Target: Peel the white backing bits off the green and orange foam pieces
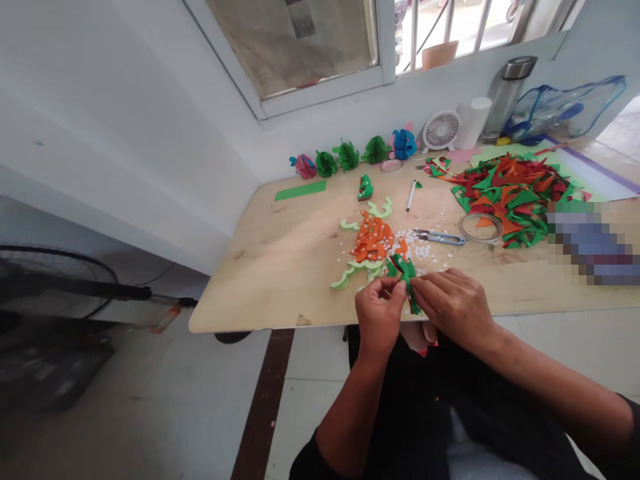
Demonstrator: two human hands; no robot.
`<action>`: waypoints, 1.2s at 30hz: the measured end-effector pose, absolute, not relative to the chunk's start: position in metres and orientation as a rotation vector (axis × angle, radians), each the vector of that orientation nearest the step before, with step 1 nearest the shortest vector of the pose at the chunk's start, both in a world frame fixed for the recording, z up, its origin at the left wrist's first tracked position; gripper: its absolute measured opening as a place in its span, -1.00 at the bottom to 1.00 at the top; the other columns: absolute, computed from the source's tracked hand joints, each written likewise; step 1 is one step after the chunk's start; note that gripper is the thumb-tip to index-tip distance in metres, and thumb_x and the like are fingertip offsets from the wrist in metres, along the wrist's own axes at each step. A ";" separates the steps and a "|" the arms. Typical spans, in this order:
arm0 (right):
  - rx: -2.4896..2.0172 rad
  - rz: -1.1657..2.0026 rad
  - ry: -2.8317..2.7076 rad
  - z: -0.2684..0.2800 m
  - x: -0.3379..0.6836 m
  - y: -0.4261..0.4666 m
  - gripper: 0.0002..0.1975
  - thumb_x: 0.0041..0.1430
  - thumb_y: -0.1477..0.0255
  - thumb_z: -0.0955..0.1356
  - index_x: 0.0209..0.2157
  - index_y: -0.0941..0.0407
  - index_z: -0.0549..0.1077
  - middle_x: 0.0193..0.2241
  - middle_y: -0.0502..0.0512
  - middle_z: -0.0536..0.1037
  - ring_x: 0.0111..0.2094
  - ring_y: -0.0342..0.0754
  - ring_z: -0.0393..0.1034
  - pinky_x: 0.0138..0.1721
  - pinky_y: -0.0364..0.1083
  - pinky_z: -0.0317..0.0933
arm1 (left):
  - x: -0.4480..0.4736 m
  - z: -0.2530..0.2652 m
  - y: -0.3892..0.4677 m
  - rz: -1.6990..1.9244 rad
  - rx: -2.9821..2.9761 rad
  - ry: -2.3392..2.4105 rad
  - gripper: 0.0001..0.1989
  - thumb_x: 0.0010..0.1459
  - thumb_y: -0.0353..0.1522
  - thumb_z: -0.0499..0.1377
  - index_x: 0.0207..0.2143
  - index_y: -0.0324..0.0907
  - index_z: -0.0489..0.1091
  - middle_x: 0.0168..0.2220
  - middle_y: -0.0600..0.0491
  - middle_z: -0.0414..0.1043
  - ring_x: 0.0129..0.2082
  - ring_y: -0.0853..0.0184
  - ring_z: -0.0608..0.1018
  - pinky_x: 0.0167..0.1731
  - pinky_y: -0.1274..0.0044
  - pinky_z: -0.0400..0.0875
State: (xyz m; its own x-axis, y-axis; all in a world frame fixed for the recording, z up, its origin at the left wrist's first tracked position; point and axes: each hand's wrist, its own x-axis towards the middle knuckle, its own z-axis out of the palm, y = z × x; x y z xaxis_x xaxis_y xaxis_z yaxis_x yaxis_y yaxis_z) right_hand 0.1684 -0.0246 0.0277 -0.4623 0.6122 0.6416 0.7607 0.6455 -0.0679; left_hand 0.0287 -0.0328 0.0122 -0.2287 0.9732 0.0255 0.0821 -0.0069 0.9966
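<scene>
Head view: orange paper cutouts [373, 238] are heaped at twelve o'clock from the left hand [379, 310], by whose fingers a green paper piece [407, 268] is pinched above the near table edge [280, 324]; thread snips [434, 237] are laid at its one o'clock; at four, it is pinched by the right hand [457, 303]; at two, paper scraps [520, 193] are piled.

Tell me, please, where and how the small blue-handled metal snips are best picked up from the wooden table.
Probably by the blue handle, from the near side with the right hand: the snips lie flat, dark blades pointing left toward white paper bits, and a round silvery coil sits by the handle's right end.
</scene>
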 end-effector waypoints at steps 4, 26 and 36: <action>-1.090 -0.296 -2.198 0.026 0.166 -0.021 -0.76 0.21 0.54 0.30 -0.53 0.13 0.46 -0.63 0.03 0.48 -0.57 -0.10 0.32 -0.44 -0.08 0.06 | 0.029 0.012 -0.033 1.370 1.192 1.472 -0.87 -0.01 -0.35 0.24 -0.42 -0.23 0.53 -0.51 0.06 0.51 -0.49 0.39 0.47 -0.39 0.56 0.37; -1.082 -0.169 -2.212 0.017 0.163 -0.017 -0.81 0.29 0.51 0.27 -0.34 0.17 0.51 -0.42 0.15 0.60 -0.44 -0.06 0.43 -0.38 -0.07 0.11 | 0.024 0.001 -0.023 1.409 1.029 1.361 -0.85 -0.06 -0.33 0.28 -0.45 -0.26 0.51 -0.50 0.05 0.50 -0.47 0.37 0.49 -0.36 0.55 0.39; -1.101 -0.226 -2.208 0.019 0.159 -0.012 -0.80 0.25 0.55 0.27 -0.43 0.15 0.48 -0.56 0.06 0.52 -0.52 -0.09 0.34 -0.42 -0.07 0.02 | 0.024 0.001 -0.021 1.410 1.015 1.375 -0.85 -0.07 -0.32 0.28 -0.45 -0.24 0.51 -0.50 0.07 0.49 -0.48 0.39 0.47 -0.36 0.56 0.37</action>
